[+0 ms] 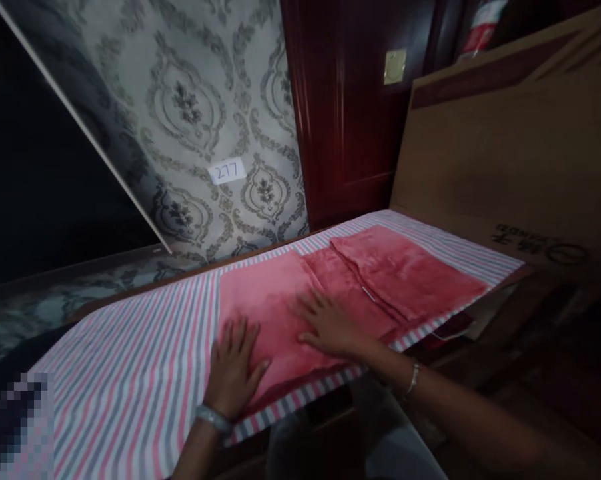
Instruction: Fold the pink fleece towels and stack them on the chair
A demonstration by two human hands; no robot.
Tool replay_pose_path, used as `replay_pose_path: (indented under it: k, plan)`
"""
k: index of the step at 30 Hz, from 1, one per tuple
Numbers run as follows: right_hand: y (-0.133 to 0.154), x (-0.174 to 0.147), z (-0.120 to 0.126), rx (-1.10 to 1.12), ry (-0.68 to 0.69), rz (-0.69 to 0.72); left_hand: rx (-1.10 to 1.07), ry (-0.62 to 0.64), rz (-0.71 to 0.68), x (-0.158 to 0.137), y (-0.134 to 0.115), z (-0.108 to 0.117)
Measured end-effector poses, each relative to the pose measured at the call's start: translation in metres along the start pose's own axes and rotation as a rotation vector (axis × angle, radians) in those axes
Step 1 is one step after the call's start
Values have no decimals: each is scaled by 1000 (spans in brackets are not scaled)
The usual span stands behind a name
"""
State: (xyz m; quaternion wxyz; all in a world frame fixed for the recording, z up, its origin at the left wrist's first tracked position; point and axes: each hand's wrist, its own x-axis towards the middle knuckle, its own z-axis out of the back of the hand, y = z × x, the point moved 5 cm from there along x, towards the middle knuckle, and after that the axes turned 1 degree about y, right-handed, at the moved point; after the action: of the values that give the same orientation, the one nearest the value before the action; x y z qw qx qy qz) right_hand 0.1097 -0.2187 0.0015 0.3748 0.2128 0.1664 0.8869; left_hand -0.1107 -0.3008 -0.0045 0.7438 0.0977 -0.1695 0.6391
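A pink plush cloth [410, 273] is spread over a striped sheet [150, 367], with its left and right parts folded in toward a gap near the middle. A small white label shows beside that gap. My left hand [233, 370] lies on the cloth's left edge, fingers stretched out. To its right, my right hand [327, 323] rests flat on the folded left part, fingers spread and slightly blurred. Neither hand grips anything. A grey band circles my left wrist and a thin bracelet my right.
Behind the table stand a patterned wall [190, 107] with a paper marked 277 [227, 171] and a dark red door panel [345, 113]. A large cardboard box [500, 153] borders the right end. At upper left is a big dark screen [45, 153].
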Motion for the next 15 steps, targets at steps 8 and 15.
replay_pose_path:
  k: [8,15]
  plan:
    - [-8,-7,-6,-61,204,-52,-385,145,39,-1,40,-11]
    - [54,25,-16,8,129,183,-562,-43,640,97,93,29]
